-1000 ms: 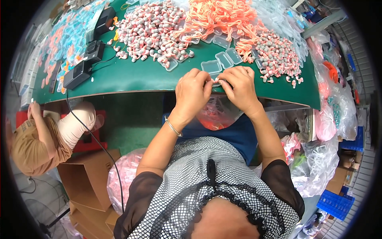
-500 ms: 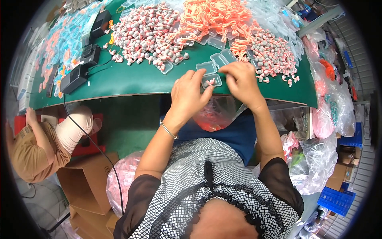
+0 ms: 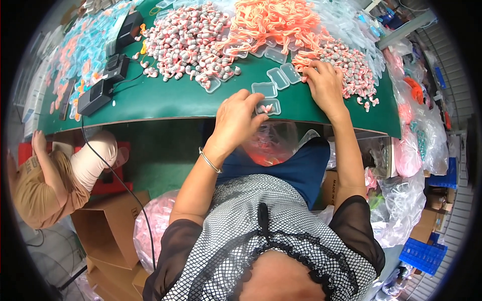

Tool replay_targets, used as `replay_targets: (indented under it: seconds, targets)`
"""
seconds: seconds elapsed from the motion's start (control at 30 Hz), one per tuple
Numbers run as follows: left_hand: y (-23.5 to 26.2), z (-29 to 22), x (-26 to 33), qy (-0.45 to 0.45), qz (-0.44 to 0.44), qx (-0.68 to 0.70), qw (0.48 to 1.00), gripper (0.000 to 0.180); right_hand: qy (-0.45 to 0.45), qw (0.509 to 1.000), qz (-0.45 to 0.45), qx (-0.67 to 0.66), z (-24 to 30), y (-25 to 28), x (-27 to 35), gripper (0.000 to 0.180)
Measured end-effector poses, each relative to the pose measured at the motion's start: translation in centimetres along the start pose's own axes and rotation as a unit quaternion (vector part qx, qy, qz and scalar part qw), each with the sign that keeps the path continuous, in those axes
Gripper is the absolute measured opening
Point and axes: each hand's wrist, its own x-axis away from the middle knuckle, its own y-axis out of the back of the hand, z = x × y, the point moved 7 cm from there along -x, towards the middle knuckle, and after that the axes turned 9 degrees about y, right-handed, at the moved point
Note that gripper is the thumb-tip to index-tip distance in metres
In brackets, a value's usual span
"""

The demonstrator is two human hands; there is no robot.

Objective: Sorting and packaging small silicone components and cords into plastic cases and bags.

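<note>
Left hand: stayed at the left end of the open clear box; left hand (image 3: 238,114) had thumb and forefinger spread at its edge, whether gripping it, could not tell.
Right hand: half a second ago beside the box; by now right hand (image 3: 324,86) had moved up and right, to the tips of the orange cords (image 3: 278,22) and the edge of the right pile (image 3: 359,75). Fingers curled, thumb and forefinger tips near each other; pinching or not, could not tell.
Clear box: clear box (image 3: 276,107) sat near the table's front edge, lid (image 3: 264,90) flipped back, pink-and-grey pieces (image 3: 267,108) inside; less covered than before.
Spare boxes: two spare boxes (image 3: 277,79) lay just beyond, more exposed now.
Carton, right: brown carton (image 3: 330,186) had come into view under the table, dark capitals on its side.
Carton, left: open carton (image 3: 118,223), dark print partly cut off.
Co-worker: tan shirt (image 3: 47,193), print too small to read.
</note>
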Motion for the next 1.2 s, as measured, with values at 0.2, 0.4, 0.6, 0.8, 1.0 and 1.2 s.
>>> replay_targets:
  seconds: [0.2, 0.4, 0.6, 0.8, 1.0, 1.2]
  targets:
    - [0.0, 0.3, -0.1, -0.008, -0.004, 0.013, 1.000, 0.039, -0.044, 0.980, -0.036, -0.192, 0.2, 2.5, -0.4, 0.017]
    - [0.1, 0.4, -0.2, -0.008, 0.000, 0.036, 0.999, 0.041, -0.004, 0.932, -0.014, -0.361, 6.8, 2.0, -0.8, 0.016]
    - [0.1, 0.5, -0.3, -0.034, -0.021, 0.028, 0.999, 0.045, 0.027, 0.917, -0.005, -0.398, 8.4, 0.0, -1.1, 0.010]
    - [0.2, 0.4, -0.3, -0.027, -0.022, 0.030, 0.999, 0.044, 0.003, 0.924, -0.026, -0.380, 7.6, 0.6, -0.5, 0.012]
    - [0.2, 0.4, -0.2, -0.028, -0.030, 0.028, 0.999, 0.044, 0.063, 0.945, 0.047, -0.317, 8.0, 0.0, -0.4, 0.015]
    - [0.0, 0.3, -0.1, -0.045, -0.039, 0.015, 0.998, 0.045, 0.054, 0.980, 0.026, -0.190, 7.2, -0.7, -2.3, 0.024]
